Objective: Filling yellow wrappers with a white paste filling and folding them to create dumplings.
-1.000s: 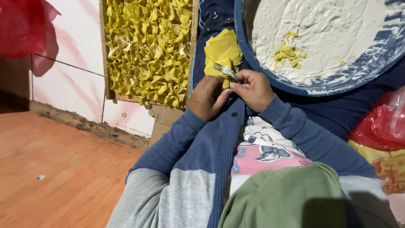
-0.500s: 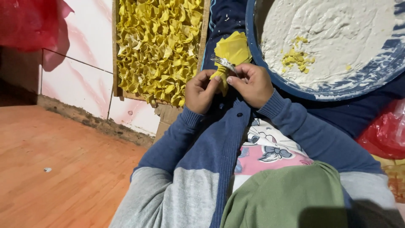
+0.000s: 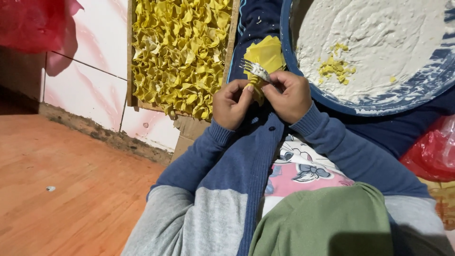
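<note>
2 hands meet at the middle of the view, close together over the person's lap. The left hand (image 3: pixel 231 103) is curled, its thumb and fingertips pinched on a small yellow folded piece (image 3: pixel 256 90) that sits between both hands. The right hand (image 3: pixel 287 95) is also closed, pinching the same piece from the right side and gripping a metal fork (image 3: pixel 254 69), whose tines point up and to the left, just past the knuckles. Just beyond the fork, touching it or nearly so, lies a small stack of yellow square sheets (image 3: pixel 268 53) on dark blue cloth (image 3: pixel 251 19).

To the far left of the hands stands a wooden-edged tray (image 3: pixel 129 57) packed with many folded yellow pieces (image 3: pixel 177 52), leaning over a pink-and-white tiled wall (image 3: pixel 90 90). To the far right sits a large round blue-rimmed tray (image 3: pixel 412 95) coated in white flour, with a few yellow crumbs (image 3: pixel 334 68) on it; its rim lies just beside the right hand. A red plastic bag (image 3: pixel 433 149) lies at the right edge, and another red bag (image 3: pixel 33 23) at the far left corner. Near left is a reddish wooden floor (image 3: pixel 71 189). Blue and grey sleeves (image 3: pixel 199 189) and a green cloth (image 3: pixel 327 223) fill the near part of the view and hide the lap below the hands.
</note>
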